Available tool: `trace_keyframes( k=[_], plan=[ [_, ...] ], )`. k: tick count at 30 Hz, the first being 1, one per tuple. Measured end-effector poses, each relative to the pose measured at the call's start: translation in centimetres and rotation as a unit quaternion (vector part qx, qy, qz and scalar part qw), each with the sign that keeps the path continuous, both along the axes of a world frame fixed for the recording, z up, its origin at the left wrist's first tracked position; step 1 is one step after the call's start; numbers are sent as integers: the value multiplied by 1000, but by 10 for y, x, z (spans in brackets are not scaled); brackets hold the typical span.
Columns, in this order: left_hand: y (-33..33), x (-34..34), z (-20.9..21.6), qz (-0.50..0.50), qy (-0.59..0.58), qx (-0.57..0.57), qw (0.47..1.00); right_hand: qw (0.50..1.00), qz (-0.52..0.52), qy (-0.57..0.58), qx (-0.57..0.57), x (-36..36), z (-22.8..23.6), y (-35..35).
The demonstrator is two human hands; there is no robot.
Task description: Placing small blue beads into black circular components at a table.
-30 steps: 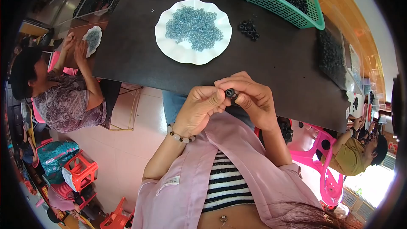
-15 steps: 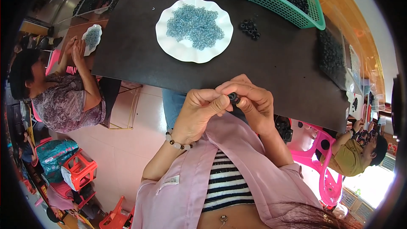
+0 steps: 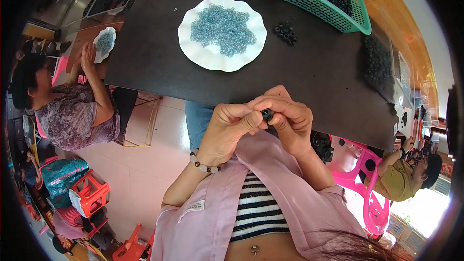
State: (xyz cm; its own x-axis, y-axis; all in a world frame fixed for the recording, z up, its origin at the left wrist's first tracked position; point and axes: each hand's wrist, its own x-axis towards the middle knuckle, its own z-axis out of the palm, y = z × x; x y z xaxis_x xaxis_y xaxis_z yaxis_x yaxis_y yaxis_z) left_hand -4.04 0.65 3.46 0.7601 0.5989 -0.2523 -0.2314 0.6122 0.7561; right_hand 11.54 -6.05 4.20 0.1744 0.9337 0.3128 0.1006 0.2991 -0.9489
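Just beyond my chest, at the table's near edge, my left hand (image 3: 231,128) and my right hand (image 3: 291,118) meet fingertip to fingertip. Between them they pinch a small black round piece with a hole in its end (image 3: 266,114). Both hands are closed, thumbs pressed near the piece. A white scalloped plate (image 3: 189,50) lies farther out, heaped with tiny clear-bluish rings (image 3: 222,26). To the right of it sits a small cluster of similar black pieces (image 3: 285,33). Whether a ring is in my fingers is hidden.
A green basket (image 3: 309,7) full of black pieces stands at the far right of the dark table (image 3: 159,67). A clear bag of black pieces (image 3: 378,65) lies at the right end. Co-workers sit left (image 3: 79,106) and right (image 3: 406,179); a pink stool (image 3: 369,193) is nearby.
My hands stay in nearly the same place; the black piece has turned and shifted slightly between the fingertips. The left co-worker's hands have changed pose, palms now together.
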Motion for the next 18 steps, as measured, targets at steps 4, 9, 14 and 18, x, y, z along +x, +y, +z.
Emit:
trace_keyframes(
  k=[4, 9, 14, 18],
  plan=[
    [0, 3, 2, 1, 2, -2, 1000, 1000, -12, -22, -5, 0, 2, 0],
    [-1, 6, 2, 22, 35, 28, 999, 999, -29, -42, 6, 1, -4, 2],
    [2, 7, -2, 10, -8, -45, 999, 1000, -1, 7, -6, 7, -7, 4],
    [3, 11, -2, 9, -23, -47, 999, 999, 15, 30, 17, 10, -9, 4]
  ],
)
